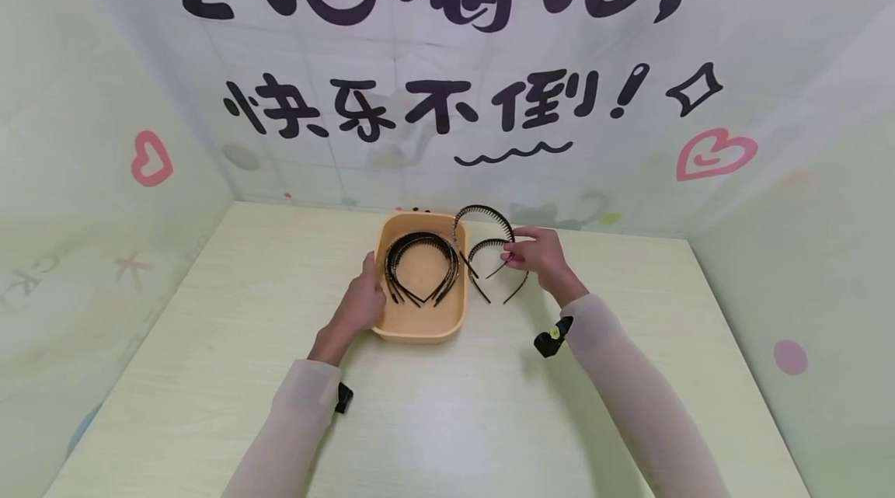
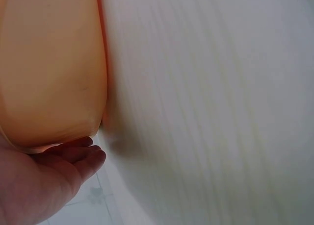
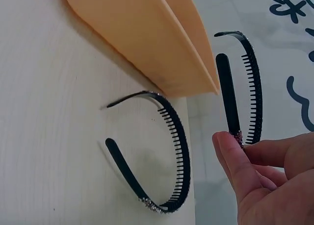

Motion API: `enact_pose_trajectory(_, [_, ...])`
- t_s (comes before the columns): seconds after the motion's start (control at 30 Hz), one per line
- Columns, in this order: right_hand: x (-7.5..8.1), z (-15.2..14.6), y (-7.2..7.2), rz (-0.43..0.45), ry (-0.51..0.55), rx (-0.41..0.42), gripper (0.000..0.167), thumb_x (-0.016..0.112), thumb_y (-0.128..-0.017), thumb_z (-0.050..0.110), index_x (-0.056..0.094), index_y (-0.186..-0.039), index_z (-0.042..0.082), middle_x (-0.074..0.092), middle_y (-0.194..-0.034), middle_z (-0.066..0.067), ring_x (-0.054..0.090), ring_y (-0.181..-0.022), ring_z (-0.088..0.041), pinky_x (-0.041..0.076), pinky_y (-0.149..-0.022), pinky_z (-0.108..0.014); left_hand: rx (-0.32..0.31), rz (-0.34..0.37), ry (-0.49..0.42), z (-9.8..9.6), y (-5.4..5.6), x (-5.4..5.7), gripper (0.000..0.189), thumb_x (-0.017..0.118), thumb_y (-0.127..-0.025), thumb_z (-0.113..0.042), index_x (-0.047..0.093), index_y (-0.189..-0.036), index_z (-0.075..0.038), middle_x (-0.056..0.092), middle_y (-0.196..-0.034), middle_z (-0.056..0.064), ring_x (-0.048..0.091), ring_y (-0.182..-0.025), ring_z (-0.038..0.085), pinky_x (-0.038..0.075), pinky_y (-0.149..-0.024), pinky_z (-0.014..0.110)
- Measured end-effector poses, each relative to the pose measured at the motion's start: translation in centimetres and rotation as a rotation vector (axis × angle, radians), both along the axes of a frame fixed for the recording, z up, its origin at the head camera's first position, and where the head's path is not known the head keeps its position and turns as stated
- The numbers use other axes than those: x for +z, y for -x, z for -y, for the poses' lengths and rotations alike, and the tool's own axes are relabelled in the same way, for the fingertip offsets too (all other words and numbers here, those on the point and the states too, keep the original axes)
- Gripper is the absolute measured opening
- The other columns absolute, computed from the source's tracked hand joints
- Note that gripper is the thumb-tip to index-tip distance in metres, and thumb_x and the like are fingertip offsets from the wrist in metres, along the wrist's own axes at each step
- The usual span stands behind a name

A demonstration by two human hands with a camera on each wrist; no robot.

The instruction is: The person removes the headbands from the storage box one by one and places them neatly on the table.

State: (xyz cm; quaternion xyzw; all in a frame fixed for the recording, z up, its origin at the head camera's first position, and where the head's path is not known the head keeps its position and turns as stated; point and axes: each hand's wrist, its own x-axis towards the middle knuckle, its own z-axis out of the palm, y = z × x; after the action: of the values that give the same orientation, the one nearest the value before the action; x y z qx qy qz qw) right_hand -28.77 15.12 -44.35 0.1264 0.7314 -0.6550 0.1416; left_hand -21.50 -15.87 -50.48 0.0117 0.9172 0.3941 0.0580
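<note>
A black toothed headband [image 3: 256, 87] with glittery trim is pinched near one end between the thumb and fingers of my right hand [image 1: 537, 253], held up beside the bin's right rim. Below it, a second black headband [image 3: 184, 156] of the same toothed, glittery kind lies on the table. My left hand [image 1: 363, 300] grips the left side of the orange plastic bin [image 1: 419, 329], its fingers [image 2: 91, 161] curled against the outer wall. Inside the bin lie several black headbands [image 1: 391, 269], nested together with their ends toward me.
The pale wood-grain table [image 1: 447, 420] runs back to a white wall sheet [image 1: 391, 164] with black lettering. Similar sheets stand at the left and right sides. The bin is near the table's back edge.
</note>
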Motion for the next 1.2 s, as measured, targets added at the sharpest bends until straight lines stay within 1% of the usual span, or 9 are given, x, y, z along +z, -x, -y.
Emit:
enact_pose_trajectory(0.17, [-0.2, -1.7, 0.1, -0.007, -0.022, -0.015, 0.051, 0.064, -0.092, -0.005, 0.05, -0.141, -0.003, 0.07, -0.109, -0.028, 0.073, -0.072, -0.015, 0.059, -0.07, -0.03, -0.001, -0.01, 0.001, 0.0, 0.0, -0.1, 0.068, 0.033, -0.097, 0.001, 0.002, -0.156, 0.002, 0.058, -0.121, 0.039, 0.063, -0.074, 0.029, 0.05, -0.061, 0.036])
enact_pose_trajectory(0.33, [-1.1, -3.2, 0.0, -0.009, -0.063, -0.029, 0.051, 0.063, -0.093, -0.003, 0.05, -0.142, -0.003, 0.064, -0.118, -0.032, 0.074, -0.073, -0.016, 0.059, -0.07, -0.029, 0.004, -0.029, 0.002, 0.0, 0.0, -0.2, 0.065, 0.031, -0.096, 0.002, 0.005, -0.155, 0.004, 0.056, -0.124, 0.04, 0.064, -0.081, 0.031, 0.051, -0.066, 0.037])
enact_pose_trajectory(0.57, [-2.2, -5.6, -0.4, -0.013, -0.108, -0.046, 0.049, 0.061, -0.094, -0.004, 0.048, -0.141, -0.006, 0.068, -0.113, -0.03, 0.072, -0.069, -0.013, 0.058, -0.064, -0.025, 0.01, -0.006, 0.002, 0.0, 0.0, -0.1, 0.066, 0.032, -0.097, 0.001, 0.004, -0.156, 0.0, 0.053, -0.13, 0.04, 0.065, -0.089, 0.035, 0.053, -0.072, 0.041])
enact_pose_trajectory(0.7, [-2.3, -7.0, -0.5, -0.013, -0.12, -0.051, 0.05, 0.059, -0.095, -0.004, 0.047, -0.143, -0.006, 0.066, -0.117, -0.03, 0.071, -0.069, -0.011, 0.058, -0.066, -0.026, 0.007, 0.005, 0.008, 0.0, 0.1, -0.1, 0.066, 0.032, -0.097, 0.001, 0.002, -0.157, 0.0, 0.052, -0.132, 0.039, 0.066, -0.09, 0.035, 0.053, -0.072, 0.041])
enact_pose_trajectory(0.8, [-2.3, -8.0, -0.5, -0.001, -0.122, -0.06, 0.05, 0.058, -0.095, -0.004, 0.045, -0.144, -0.006, 0.065, -0.12, -0.029, 0.071, -0.069, -0.01, 0.059, -0.071, -0.029, 0.005, 0.002, 0.011, -0.1, 0.2, 0.0, 0.066, 0.032, -0.098, 0.0, 0.002, -0.157, 0.0, 0.052, -0.133, 0.039, 0.066, -0.093, 0.036, 0.053, -0.074, 0.043])
enact_pose_trajectory(0.9, [-2.4, -9.0, -0.4, 0.011, -0.13, -0.081, 0.05, 0.058, -0.095, -0.004, 0.046, -0.144, -0.006, 0.068, -0.115, -0.027, 0.071, -0.069, -0.01, 0.059, -0.073, -0.031, -0.001, -0.001, 0.01, -0.2, 0.2, 0.1, 0.066, 0.032, -0.097, 0.0, 0.002, -0.156, 0.001, 0.052, -0.133, 0.039, 0.065, -0.094, 0.036, 0.053, -0.075, 0.043])
enact_pose_trajectory(1.07, [-2.6, -10.4, -0.5, 0.022, -0.161, -0.099, 0.05, 0.057, -0.096, -0.004, 0.045, -0.145, -0.006, 0.07, -0.113, -0.025, 0.07, -0.069, -0.01, 0.059, -0.073, -0.03, -0.005, -0.002, -0.001, -0.2, 0.2, 0.0, 0.065, 0.03, -0.098, -0.001, 0.002, -0.157, 0.001, 0.052, -0.133, 0.038, 0.065, -0.092, 0.034, 0.052, -0.075, 0.042])
enact_pose_trajectory(1.13, [-2.7, -10.7, -0.5, 0.03, -0.163, -0.105, 0.05, 0.057, -0.096, -0.004, 0.045, -0.145, -0.006, 0.072, -0.108, -0.023, 0.07, -0.068, -0.01, 0.059, -0.073, -0.03, -0.004, -0.006, -0.005, -0.1, 0.1, 0.0, 0.064, 0.029, -0.098, -0.001, 0.002, -0.157, -0.001, 0.053, -0.132, 0.038, 0.065, -0.091, 0.034, 0.052, -0.076, 0.044])
enact_pose_trajectory(1.2, [-3.0, -11.0, -0.6, 0.037, -0.163, -0.114, 0.05, 0.056, -0.095, -0.005, 0.045, -0.144, -0.007, 0.074, -0.099, -0.019, 0.07, -0.068, -0.011, 0.059, -0.073, -0.031, -0.001, -0.013, -0.003, -0.1, 0.0, 0.0, 0.064, 0.028, -0.099, -0.001, 0.003, -0.157, -0.002, 0.053, -0.131, 0.037, 0.065, -0.094, 0.035, 0.052, -0.079, 0.045])
